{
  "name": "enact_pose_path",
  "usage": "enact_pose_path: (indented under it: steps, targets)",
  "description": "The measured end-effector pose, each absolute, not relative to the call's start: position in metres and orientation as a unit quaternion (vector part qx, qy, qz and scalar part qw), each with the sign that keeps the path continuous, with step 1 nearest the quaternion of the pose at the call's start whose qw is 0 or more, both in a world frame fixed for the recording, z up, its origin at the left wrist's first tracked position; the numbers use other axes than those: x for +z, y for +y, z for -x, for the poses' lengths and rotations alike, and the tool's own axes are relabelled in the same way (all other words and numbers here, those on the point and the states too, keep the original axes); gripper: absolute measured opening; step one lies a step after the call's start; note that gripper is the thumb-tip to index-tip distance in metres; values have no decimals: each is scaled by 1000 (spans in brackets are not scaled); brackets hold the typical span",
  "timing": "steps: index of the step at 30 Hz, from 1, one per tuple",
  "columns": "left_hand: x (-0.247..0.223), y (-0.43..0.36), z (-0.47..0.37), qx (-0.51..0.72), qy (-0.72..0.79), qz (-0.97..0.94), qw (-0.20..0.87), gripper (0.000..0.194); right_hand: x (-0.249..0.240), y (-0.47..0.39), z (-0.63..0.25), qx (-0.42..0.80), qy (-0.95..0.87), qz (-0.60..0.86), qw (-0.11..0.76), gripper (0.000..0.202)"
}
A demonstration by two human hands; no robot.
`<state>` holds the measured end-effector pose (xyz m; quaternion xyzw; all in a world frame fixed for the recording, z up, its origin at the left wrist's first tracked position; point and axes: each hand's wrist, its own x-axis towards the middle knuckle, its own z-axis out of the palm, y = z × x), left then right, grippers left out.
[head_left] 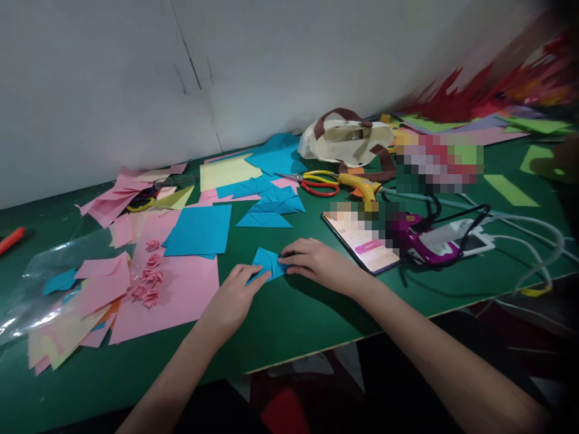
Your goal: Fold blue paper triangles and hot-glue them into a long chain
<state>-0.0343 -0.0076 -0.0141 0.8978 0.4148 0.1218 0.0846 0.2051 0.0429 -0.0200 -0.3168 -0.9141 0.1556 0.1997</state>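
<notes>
A small folded blue paper (266, 260) lies on the green table (289, 313) between my hands. My left hand (235, 292) grips its left side, thumb and fingers on the paper. The fingers of my right hand (314, 262) are pressed together on its right edge. Beyond it are several folded blue paper pieces (274, 208). To the left sits a stack of flat blue sheets (199, 230), partly over a pink sheet (181, 301) that bears several small pink paper roses (151, 277).
Right of my hands lie a lit phone (368, 241) and a purple device (425, 244) with cables. Scissors (321, 182), a yellow glue gun (362, 185) and a cream bag (348, 141) are behind. Paper scraps and a plastic bag (31, 283) lie at left.
</notes>
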Motion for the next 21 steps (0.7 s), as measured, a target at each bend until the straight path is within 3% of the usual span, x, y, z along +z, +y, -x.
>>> enact_pose_path:
  steps: [8,16,21]
  targets:
    - [-15,-1,43,130,385,-907,110,60,-21,43,-201,145,-915,304,224,21]
    - [-14,4,44,124,360,-917,118,53,-20,40,-201,203,-904,305,219,30]
    - [-9,5,43,129,367,-910,143,48,-20,38,-199,135,-930,296,172,39]
